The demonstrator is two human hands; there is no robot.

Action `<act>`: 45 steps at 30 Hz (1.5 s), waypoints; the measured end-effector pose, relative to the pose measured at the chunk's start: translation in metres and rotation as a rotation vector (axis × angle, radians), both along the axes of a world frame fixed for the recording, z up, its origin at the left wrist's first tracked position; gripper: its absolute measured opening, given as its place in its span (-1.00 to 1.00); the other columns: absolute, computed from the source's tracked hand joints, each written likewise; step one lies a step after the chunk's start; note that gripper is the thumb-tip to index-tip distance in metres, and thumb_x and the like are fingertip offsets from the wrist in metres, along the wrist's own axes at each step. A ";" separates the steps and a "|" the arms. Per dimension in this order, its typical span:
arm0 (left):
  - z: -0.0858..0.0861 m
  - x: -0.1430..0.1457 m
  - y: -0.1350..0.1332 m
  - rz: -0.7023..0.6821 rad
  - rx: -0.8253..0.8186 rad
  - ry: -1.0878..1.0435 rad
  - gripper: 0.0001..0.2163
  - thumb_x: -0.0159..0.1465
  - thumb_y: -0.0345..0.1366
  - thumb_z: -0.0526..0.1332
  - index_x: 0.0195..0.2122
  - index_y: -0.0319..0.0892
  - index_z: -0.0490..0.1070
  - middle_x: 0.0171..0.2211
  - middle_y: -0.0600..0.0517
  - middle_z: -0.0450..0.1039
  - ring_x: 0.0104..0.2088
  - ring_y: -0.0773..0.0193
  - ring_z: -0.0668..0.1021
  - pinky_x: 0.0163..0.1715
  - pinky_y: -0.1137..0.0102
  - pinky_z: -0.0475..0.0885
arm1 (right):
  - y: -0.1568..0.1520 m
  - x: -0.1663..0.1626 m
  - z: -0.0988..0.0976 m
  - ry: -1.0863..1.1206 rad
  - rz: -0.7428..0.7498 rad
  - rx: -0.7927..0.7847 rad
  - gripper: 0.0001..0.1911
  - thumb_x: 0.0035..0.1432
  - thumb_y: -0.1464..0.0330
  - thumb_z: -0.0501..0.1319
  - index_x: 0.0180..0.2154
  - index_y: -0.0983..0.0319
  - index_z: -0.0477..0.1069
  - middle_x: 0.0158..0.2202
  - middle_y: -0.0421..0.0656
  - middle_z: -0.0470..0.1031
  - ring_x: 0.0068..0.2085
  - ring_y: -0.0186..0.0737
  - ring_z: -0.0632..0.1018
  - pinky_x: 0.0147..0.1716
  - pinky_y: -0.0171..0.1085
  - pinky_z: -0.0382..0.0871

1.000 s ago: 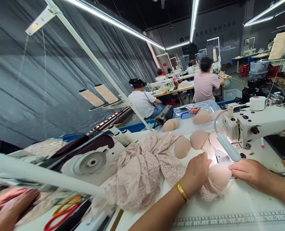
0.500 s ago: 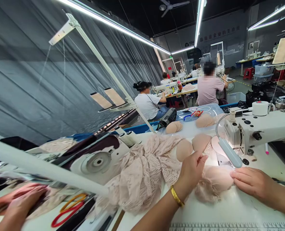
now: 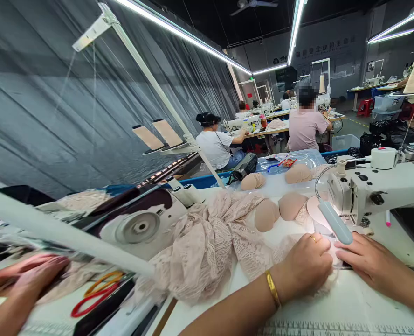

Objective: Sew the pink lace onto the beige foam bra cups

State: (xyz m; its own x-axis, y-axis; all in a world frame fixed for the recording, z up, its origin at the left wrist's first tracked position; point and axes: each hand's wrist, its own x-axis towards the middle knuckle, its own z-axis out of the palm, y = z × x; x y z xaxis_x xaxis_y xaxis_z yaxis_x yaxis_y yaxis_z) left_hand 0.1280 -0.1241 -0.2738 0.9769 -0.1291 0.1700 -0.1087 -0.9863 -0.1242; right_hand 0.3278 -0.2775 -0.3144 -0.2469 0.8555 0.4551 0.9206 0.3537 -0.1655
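My left hand (image 3: 307, 266), with a gold bracelet and ring, is closed over a beige lace-trimmed bra cup (image 3: 334, 262) and covers most of it. My right hand (image 3: 369, 256) grips the cup's right edge, fingers pressed together beside the sewing area. Just above the hands, a grey lamp (image 3: 335, 221) on a bendable neck hides the needle of the white sewing machine (image 3: 392, 182). Behind my left hand lie beige foam cups (image 3: 293, 206) and a heap of beige lace fabric (image 3: 200, 252).
At the far left are a co-worker's hands (image 3: 41, 275), near red-handled scissors (image 3: 95, 298). A white thread-stand pole (image 3: 70, 238) slants across the left foreground. A ruler strip (image 3: 312, 326) runs along the front table edge. Farther back, several people sit at sewing machines.
My left hand has come down and right from its raised pinch onto the bra cup, close beside my right hand. The cup has moved toward the machine. My right hand has shifted slightly up.
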 end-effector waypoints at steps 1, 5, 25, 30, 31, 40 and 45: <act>-0.001 0.002 0.000 0.004 -0.006 -0.010 -0.80 0.41 -0.30 0.23 -0.39 -0.17 0.36 -0.29 -0.04 0.42 -0.28 0.16 0.44 -0.30 0.26 0.30 | -0.002 0.002 0.002 -0.015 -0.010 -0.025 -0.65 0.44 0.56 0.03 0.06 0.16 0.47 0.01 -0.02 0.60 -0.04 -0.01 0.57 -0.14 -0.10 0.50; -0.005 0.003 0.000 0.013 -0.042 -0.035 -0.82 0.44 -0.32 0.18 -0.34 -0.18 0.36 -0.34 0.00 0.40 -0.34 0.20 0.41 -0.33 0.27 0.28 | -0.008 0.009 0.007 -0.036 -0.012 -0.109 -0.68 0.49 0.49 0.03 0.08 0.14 0.46 -0.11 -0.04 0.56 -0.08 0.00 0.54 -0.17 -0.08 0.48; -0.013 0.002 -0.002 0.029 -0.121 -0.095 -0.82 0.49 -0.30 0.12 -0.29 -0.18 0.37 -0.31 -0.01 0.41 -0.30 0.19 0.43 -0.23 0.26 0.32 | -0.011 0.012 0.007 0.007 0.010 -0.156 -0.65 0.50 0.47 0.05 0.15 0.08 0.46 0.00 -0.03 0.57 0.01 -0.01 0.54 -0.14 -0.13 0.47; -0.019 0.006 0.003 0.001 -0.137 -0.133 -0.83 0.47 -0.28 0.16 -0.29 -0.17 0.38 -0.26 -0.01 0.46 -0.25 0.18 0.45 -0.21 0.25 0.32 | -0.009 0.010 0.006 0.031 -0.057 -0.175 -0.59 0.44 0.50 0.04 0.16 0.09 0.47 0.03 -0.01 0.58 -0.01 0.02 0.56 -0.22 -0.14 0.49; -0.020 0.008 0.005 -0.003 -0.136 -0.142 -0.82 0.46 -0.27 0.16 -0.30 -0.17 0.38 -0.27 -0.01 0.47 -0.25 0.18 0.45 -0.21 0.25 0.31 | -0.008 0.009 0.006 0.041 -0.070 -0.168 -0.60 0.42 0.50 0.04 0.12 0.08 0.50 0.01 -0.02 0.58 -0.03 0.01 0.57 -0.23 -0.14 0.49; -0.024 0.032 0.032 -0.105 -0.140 -0.147 -0.78 0.48 -0.21 0.16 -0.24 -0.17 0.51 -0.16 -0.04 0.58 -0.17 0.15 0.52 -0.12 0.24 0.33 | 0.001 0.012 0.002 0.135 -0.146 -0.127 -0.72 0.42 0.44 0.08 -0.24 0.09 0.52 -0.26 -0.11 0.54 -0.17 -0.04 0.58 -0.21 -0.14 0.47; -0.023 0.043 0.046 -0.149 -0.170 -0.131 -0.79 0.49 -0.23 0.16 -0.18 -0.15 0.57 -0.12 -0.02 0.64 -0.09 0.15 0.56 0.01 0.23 0.35 | 0.003 0.014 -0.004 0.117 -0.199 -0.126 -0.71 0.44 0.45 0.04 -0.20 0.09 0.51 -0.27 -0.13 0.52 -0.26 -0.08 0.57 -0.33 -0.18 0.39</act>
